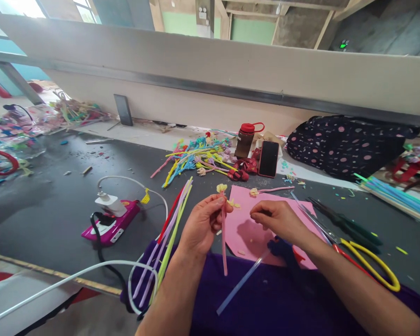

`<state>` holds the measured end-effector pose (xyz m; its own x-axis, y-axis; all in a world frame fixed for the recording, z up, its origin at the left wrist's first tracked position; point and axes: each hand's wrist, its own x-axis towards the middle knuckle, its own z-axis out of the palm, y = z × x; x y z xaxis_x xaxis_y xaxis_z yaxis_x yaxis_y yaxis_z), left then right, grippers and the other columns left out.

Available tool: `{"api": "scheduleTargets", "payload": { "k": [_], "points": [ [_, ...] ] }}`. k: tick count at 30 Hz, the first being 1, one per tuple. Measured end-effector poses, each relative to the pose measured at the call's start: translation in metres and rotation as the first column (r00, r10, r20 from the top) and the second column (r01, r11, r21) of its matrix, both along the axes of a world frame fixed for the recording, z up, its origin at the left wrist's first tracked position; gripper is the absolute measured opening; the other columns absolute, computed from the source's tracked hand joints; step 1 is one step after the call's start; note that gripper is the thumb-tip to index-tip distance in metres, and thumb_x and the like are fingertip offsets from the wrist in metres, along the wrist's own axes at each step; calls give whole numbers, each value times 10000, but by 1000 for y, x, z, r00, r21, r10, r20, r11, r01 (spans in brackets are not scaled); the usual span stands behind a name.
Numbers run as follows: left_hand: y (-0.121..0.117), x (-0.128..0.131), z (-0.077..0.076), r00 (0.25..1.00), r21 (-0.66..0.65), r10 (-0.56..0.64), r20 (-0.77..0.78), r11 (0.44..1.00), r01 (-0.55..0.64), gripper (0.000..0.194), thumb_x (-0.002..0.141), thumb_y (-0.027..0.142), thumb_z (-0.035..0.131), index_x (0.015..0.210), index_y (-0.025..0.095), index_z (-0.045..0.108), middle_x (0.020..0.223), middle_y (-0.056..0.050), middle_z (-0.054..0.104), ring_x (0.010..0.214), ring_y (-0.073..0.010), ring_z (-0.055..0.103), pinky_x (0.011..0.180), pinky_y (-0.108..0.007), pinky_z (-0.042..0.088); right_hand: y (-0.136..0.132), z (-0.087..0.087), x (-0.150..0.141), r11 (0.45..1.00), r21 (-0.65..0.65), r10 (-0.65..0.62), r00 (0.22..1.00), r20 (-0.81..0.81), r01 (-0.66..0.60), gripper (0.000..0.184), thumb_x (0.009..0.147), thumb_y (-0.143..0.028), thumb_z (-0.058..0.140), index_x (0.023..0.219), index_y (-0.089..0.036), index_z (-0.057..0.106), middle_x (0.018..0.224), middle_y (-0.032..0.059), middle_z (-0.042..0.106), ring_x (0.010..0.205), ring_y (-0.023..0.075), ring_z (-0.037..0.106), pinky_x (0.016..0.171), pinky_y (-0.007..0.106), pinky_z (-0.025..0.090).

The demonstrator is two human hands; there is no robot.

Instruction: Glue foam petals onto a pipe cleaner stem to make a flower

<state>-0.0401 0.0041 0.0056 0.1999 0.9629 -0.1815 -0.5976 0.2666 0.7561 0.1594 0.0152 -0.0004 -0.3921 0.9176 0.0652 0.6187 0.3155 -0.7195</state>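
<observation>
My left hand point(205, 221) is closed around a pink fuzzy stem point(224, 242), held upright with a pale yellow flower-like tip point(221, 188) above the fingers. To the right hovers my right hand point(278, 218), thumb and fingertips pressed together; whatever may be between them is too small to make out. Below it lies a pink sheet point(245, 233) with small pale yellow pieces point(234, 204) near its left edge. A similar pink stem with a yellow tip point(254, 192) rests at the sheet's top. Under my right wrist is a dark blue tool point(282, 247) with a translucent stick point(243, 285) protruding.
Yellow-and-red-handled scissors point(362, 261) and dark green-handled pliers point(357, 226) lie right. Loose coloured stems point(168, 233) and a magenta power strip point(117, 226) are left. Behind are a colourful stem pile point(192, 156), a bottle point(245, 140), a phone point(268, 158) and a patterned bag point(346, 144).
</observation>
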Motion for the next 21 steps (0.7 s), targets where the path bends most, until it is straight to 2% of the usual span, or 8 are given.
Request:
{"api": "scheduleTargets", "payload": {
  "k": [2,3,4,6,10,13,16,21],
  "points": [
    [1,-1,-2,999,13,26,-30,1000,-25,127,698,229,640,754,132,580,578,10,592,434,-31,456,377,-113,308,15,-4,-9,984,148,67,974,215,-100,191,833,-210,470,819,-168,656,698,5,649,608,111,590,575,205,421],
    [2,-1,-3,998,20,39,-49,999,-38,132,699,232,639,763,131,583,574,12,586,456,-41,479,403,-121,343,22,-7,-14,963,217,79,935,345,-162,194,831,-189,470,848,-181,664,752,8,667,676,119,602,623,210,419],
    [3,-1,-4,997,25,52,-65,998,-50,135,700,236,638,765,129,585,573,13,578,474,-49,494,426,-129,370,29,-10,-20,955,240,73,921,383,-175,190,816,-167,486,849,-187,671,803,18,677,737,132,605,666,221,411],
    [4,-1,-6,996,19,54,-73,998,-52,143,704,248,634,765,130,581,570,19,557,489,-57,504,436,-138,386,41,-15,-31,945,262,67,898,436,-197,199,814,-165,485,869,-195,674,874,38,675,783,150,599,683,235,396],
    [4,-1,-7,1000,5,7,-25,1000,-7,144,725,264,613,764,141,550,586,26,534,461,-49,482,385,-128,340,51,-22,-44,925,265,94,840,535,-272,197,826,-200,470,834,-200,667,836,47,655,731,167,589,619,243,367],
    [3,1,-6,1000,1,0,14,1000,0,136,731,252,606,776,146,534,593,28,527,432,-37,456,356,-120,301,52,-26,-48,911,245,123,786,606,-331,197,830,-195,454,815,-189,650,822,52,644,696,173,586,573,240,346],
    [2,3,-5,999,4,-10,31,1000,10,130,740,248,594,779,145,525,588,27,523,417,-36,442,347,-124,292,52,-31,-50,905,232,125,745,655,-356,208,817,-118,429,868,-165,625,883,77,640,706,181,594,551,240,336],
    [2,4,-5,999,15,-17,32,1000,17,127,749,248,584,778,144,518,588,28,519,412,-33,434,346,-124,280,49,-30,-50,908,240,97,729,678,-344,189,835,-136,419,911,-166,589,910,71,638,770,180,596,580,236,349]
  ]
}}
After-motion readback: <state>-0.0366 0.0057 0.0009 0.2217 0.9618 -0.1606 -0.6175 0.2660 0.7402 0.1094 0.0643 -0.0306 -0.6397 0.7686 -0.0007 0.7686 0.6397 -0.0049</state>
